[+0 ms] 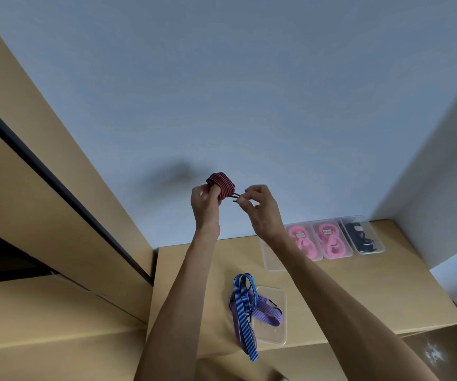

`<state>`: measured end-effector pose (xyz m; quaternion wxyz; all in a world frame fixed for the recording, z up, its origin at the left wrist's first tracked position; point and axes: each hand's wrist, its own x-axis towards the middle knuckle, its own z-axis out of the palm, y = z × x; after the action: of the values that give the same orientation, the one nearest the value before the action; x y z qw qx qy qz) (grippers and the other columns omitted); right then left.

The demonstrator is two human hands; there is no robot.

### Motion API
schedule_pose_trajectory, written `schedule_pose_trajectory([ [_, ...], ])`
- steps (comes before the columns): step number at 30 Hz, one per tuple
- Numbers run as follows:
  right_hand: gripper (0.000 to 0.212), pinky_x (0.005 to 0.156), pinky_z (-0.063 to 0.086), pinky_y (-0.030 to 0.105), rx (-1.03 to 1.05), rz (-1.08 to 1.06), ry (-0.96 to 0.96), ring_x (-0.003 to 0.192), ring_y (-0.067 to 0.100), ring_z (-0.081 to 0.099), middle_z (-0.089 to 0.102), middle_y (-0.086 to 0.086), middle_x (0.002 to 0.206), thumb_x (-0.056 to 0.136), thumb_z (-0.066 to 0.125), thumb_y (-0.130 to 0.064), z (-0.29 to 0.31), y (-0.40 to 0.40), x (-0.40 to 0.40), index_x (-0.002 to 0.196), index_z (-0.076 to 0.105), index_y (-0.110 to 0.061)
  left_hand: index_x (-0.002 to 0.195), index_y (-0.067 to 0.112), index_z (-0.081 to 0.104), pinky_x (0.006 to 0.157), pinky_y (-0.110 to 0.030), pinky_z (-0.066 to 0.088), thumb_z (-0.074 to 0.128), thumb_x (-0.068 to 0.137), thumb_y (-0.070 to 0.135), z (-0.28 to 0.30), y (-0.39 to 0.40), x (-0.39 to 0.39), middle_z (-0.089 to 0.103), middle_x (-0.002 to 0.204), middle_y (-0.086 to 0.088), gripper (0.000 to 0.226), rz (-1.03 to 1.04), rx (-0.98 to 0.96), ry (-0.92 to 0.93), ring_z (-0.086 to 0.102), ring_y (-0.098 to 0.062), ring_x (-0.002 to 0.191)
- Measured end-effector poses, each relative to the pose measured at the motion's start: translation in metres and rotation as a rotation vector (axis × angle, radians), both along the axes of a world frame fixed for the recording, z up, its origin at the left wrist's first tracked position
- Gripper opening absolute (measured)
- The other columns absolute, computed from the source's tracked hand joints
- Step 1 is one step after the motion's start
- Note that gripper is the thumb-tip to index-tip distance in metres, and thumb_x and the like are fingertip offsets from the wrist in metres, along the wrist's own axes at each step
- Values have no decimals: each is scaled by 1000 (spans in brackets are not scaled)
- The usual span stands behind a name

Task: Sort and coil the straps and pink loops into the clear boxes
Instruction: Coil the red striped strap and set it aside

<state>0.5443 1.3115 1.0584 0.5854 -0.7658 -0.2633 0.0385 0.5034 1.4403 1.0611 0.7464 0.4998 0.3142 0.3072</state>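
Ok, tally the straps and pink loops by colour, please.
Red striped strap coil, held: 1
Blue striped strap: 1
Purple striped strap: 1
Pink loop bundles, boxed: 2
Black straps in clear box: count unclear
Total countable: 5

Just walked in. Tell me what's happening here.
A person is coiling a red striped strap in the air: the left hand holds the coil while the right hand pinches its dark ends. On the cardboard surface, blue and purple straps lie uncoiled, partly over a clear box. At the back, two boxes hold pink loops.
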Motion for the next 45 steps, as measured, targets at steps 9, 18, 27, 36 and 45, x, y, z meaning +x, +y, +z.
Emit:
schedule_pose_trajectory([
  [9,14,67,39,14,-21,-60,-219,75,3,53,56,1,85,96,59,-11,11,5,-7,84,64,-8,120,15,55,73,-19,48,73,82,22,2,-14,1,72,101,-1,43,-142,115,59,69,-5,80],
  [18,22,58,50,22,77,-169,49,66,9,65,68,2,77,102,49,-20,19,-7,6,88,59,-6,104,1,68,68,-35,58,80,65,29,11,-20,-7,72,96,-14,49,-266,98,-10,71,-26,86],
  [27,26,46,50,33,144,-292,188,42,19,60,66,9,76,103,47,-26,17,-24,10,93,58,-6,104,-1,71,85,-43,58,67,94,20,10,-7,-11,75,88,-10,23,-244,-171,-129,72,-26,85],
  [36,19,42,43,28,186,-247,70,40,15,52,63,6,74,95,61,-21,37,-32,23,81,66,-10,107,2,74,80,-40,54,71,83,27,5,-4,-17,73,100,-16,36,-567,175,25,68,-28,95],
  [45,14,60,50,23,14,-42,-130,65,9,61,62,-8,68,90,65,-19,32,-22,20,78,62,-13,87,11,78,63,-33,51,73,86,30,7,-20,-10,73,82,-8,19,-462,235,28,68,-24,79],
])
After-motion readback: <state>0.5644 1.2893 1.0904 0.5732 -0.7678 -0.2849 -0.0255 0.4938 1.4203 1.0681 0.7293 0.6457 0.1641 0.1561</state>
